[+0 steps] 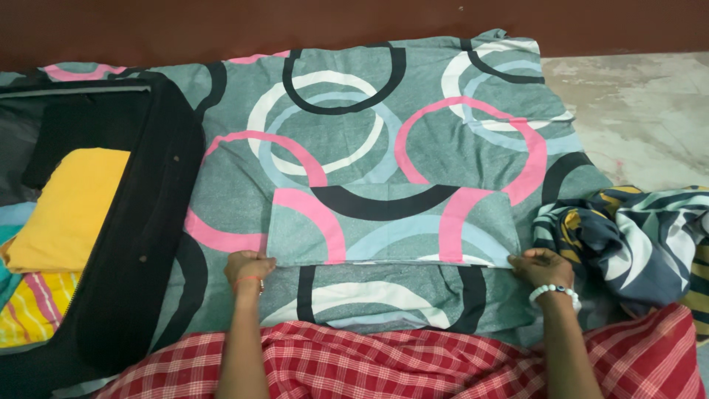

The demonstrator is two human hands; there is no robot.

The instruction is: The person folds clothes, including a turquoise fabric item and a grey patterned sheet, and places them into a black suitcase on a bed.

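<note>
Left hand (pixel 249 265) and right hand (pixel 541 266) each pinch a near corner of the folded pillowcase (pixel 391 225); bedsheet (pixel 384 111) spreads beyond them

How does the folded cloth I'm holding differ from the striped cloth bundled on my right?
The folded grey cloth lies flat as a neat rectangle on a matching spread, printed with pink, black, white and pale blue rings; the striped cloth sits crumpled in a heap, in navy, white and yellow bands. The left hand and right hand grip the folded cloth's near corners, while no hand touches the striped one. Both are patterned fabrics lying at floor level.
</note>
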